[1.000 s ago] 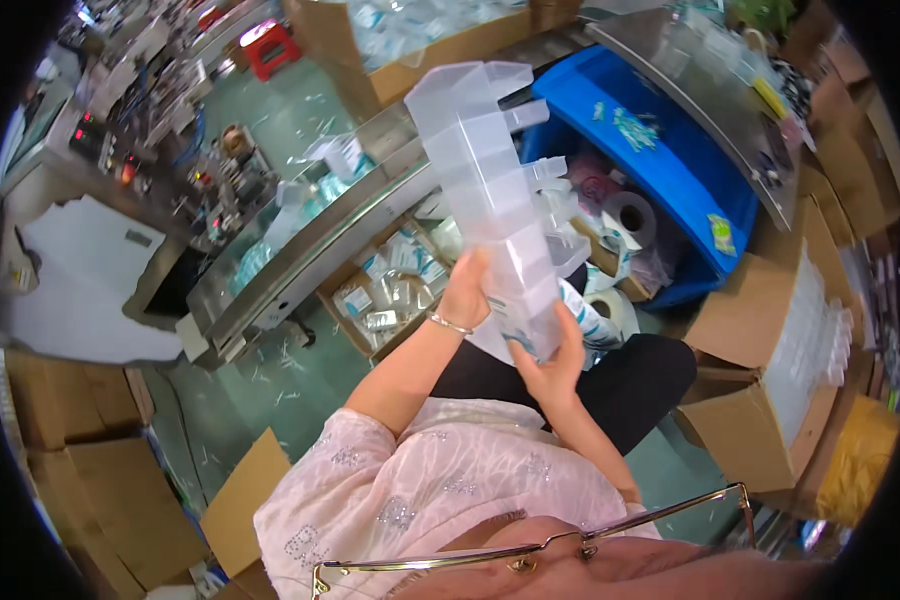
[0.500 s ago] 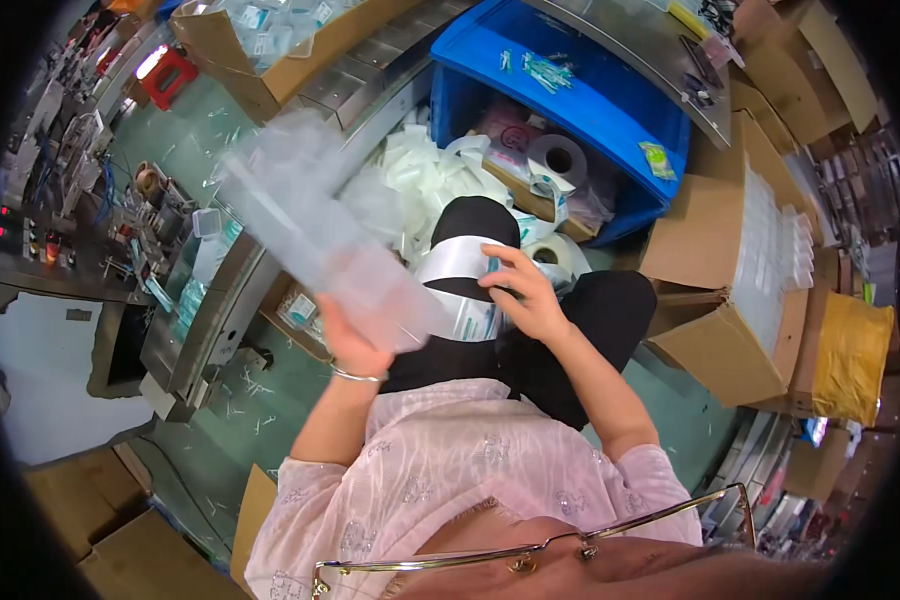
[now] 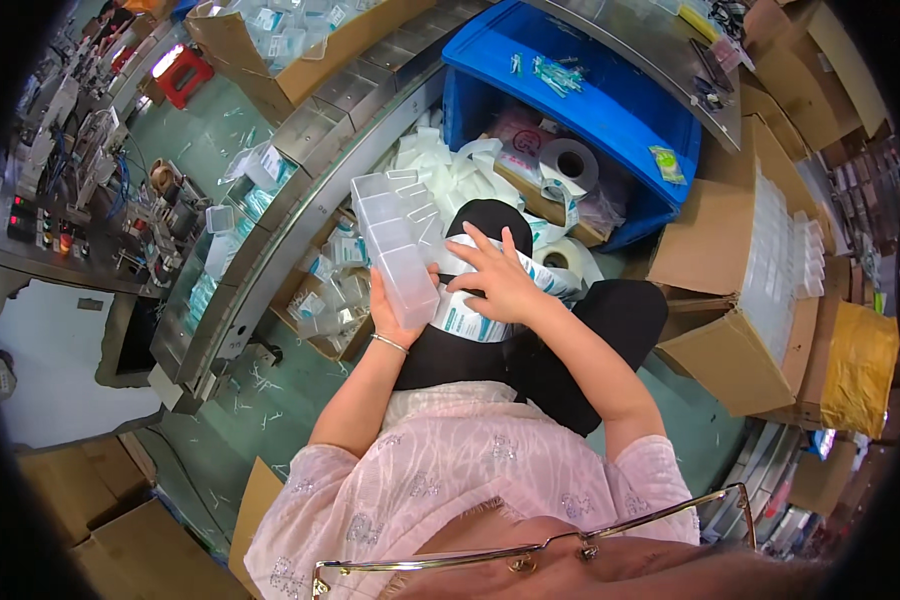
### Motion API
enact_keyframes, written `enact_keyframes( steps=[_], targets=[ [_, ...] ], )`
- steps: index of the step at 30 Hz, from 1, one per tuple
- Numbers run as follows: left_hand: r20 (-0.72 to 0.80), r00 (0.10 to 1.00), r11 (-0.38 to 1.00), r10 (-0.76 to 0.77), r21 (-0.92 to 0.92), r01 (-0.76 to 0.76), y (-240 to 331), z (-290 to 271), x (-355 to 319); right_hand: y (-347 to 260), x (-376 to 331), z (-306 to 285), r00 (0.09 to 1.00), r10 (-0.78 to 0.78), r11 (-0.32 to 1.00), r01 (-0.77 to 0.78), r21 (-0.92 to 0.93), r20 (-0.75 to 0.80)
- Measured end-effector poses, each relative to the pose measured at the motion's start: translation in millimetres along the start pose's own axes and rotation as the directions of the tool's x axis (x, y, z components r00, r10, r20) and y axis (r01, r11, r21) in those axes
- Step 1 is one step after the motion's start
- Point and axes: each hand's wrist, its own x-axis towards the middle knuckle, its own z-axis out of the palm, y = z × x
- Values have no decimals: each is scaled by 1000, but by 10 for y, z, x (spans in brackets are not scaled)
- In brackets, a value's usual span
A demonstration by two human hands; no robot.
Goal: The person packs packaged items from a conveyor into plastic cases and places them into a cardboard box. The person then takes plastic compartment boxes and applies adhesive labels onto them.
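Observation:
A column of frosted plastic boxes [image 3: 398, 258], lined up end to end, lies tilted in my left hand [image 3: 394, 312], whose fingers close around its near end. It reaches away past my left knee. A strip of white labels with blue-green print [image 3: 462, 322] is draped over my dark-trousered leg, right beside the boxes. My right hand [image 3: 505, 285] is over this strip with its fingers spread, and I see nothing gripped in it. Whether its fingertips press on the label strip is hard to tell. Beyond my knee lies a heap of white backing strip [image 3: 450, 170].
A blue bin [image 3: 610, 110] on its side holds a white roll [image 3: 568, 165]. At right stands a carton of stacked clear boxes [image 3: 760, 250]. A carton of small boxes [image 3: 335, 300] sits at left, below the metal conveyor edge [image 3: 270, 250]. A red stool [image 3: 180, 75] stands farther off.
The boxes, blurred before, have swung rightward and are now steady beside the label strip. My right hand has shifted slightly left with its fingers spread wider. The view has moved a little.

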Motion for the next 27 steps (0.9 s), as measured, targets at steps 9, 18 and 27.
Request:
enact_keyframes(
  steps=[9, 18, 27],
  targets=[
    [-14, 999, 999, -39, 25, 39, -18, 23, 21, -27, -198, 134, 981, -90, 994, 100, 54, -169],
    [-133, 983, 899, 125, 435, -55, 314, 41, 165, -542, -1133, -80, 834, 73, 937, 129, 323, -546],
    [29, 981, 622, 190, 770, -144, -156, 901, 178, -435, -299, 11, 521, 450, 810, 105, 577, -726]
  ],
)
